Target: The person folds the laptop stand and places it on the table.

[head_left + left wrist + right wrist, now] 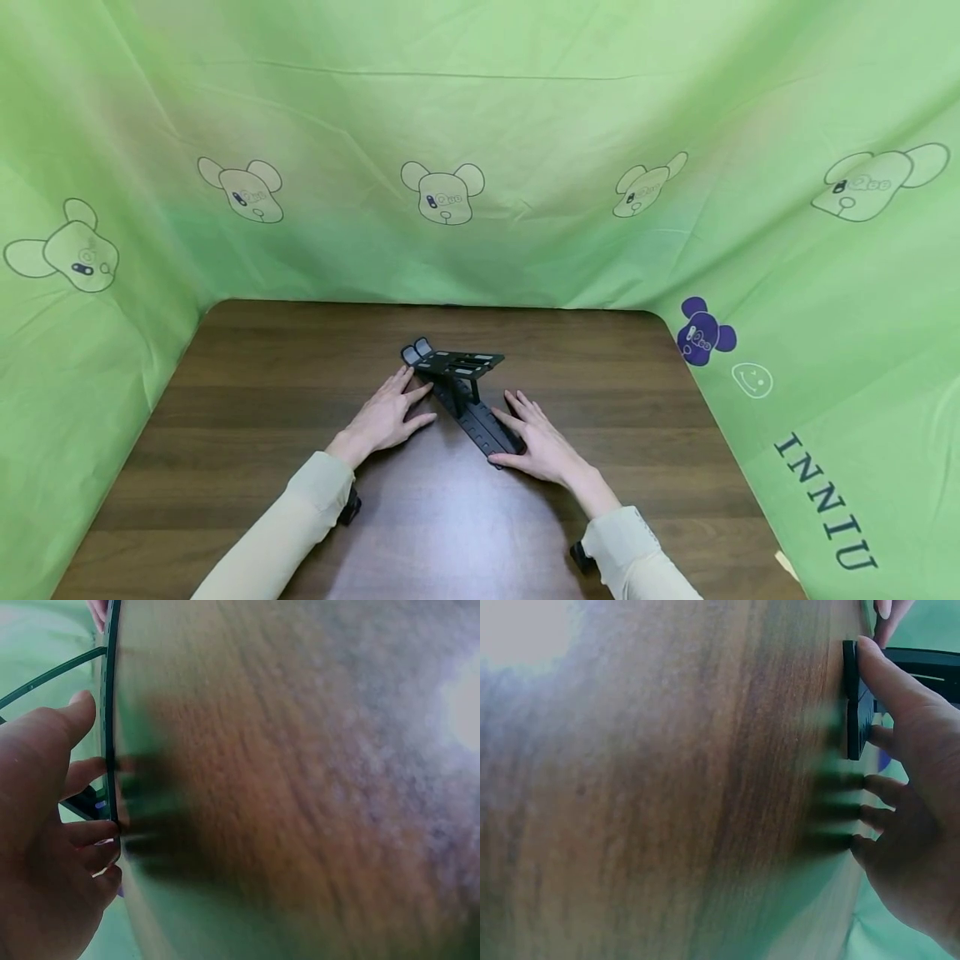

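Note:
A black folding stand lies slantwise on the wooden table, its slatted top plate raised above the long base on struts. Two grey-padded lips stick up at its far left end. My left hand rests at the left side of the stand with fingers extended; its fingertips touch the base edge, and the thumb is held apart. At the near right end, my right hand has the base between thumb and index finger. The right wrist view shows that thumb against the base end, the other fingers spread on the table.
The brown wooden table reaches back to a green cloth backdrop with printed bear heads, which also hangs along both sides. A small pale piece lies at the table's right edge.

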{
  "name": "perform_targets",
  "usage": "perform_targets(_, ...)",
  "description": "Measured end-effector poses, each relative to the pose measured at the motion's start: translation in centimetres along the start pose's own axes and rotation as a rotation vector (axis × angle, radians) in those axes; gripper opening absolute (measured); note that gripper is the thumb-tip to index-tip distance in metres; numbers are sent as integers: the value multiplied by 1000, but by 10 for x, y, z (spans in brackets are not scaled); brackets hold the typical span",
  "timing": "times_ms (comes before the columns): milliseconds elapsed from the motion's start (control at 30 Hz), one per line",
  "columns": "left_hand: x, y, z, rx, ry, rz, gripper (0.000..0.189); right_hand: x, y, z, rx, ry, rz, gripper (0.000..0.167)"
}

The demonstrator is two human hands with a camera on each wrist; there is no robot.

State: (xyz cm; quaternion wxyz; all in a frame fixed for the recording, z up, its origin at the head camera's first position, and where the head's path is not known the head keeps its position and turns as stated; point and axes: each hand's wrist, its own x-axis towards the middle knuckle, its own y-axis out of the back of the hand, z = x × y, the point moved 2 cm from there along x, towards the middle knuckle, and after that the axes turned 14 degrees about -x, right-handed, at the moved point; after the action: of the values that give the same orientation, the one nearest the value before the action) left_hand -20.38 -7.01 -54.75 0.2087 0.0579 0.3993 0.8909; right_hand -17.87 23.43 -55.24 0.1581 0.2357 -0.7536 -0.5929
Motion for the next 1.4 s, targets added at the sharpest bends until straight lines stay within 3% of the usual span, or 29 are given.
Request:
perform_targets(567,5,-3,3,13,-2,-5,66,0,-2,-1,-9,10,39,82)
perform_targets(967,11,-9,9,33,26,-3,75,-3,-5,-8,-6,-33,11,85)
perform_targets(1400,16,-13,15,38,82,20,85,-1,-8,-13,-12,-13,51,87)
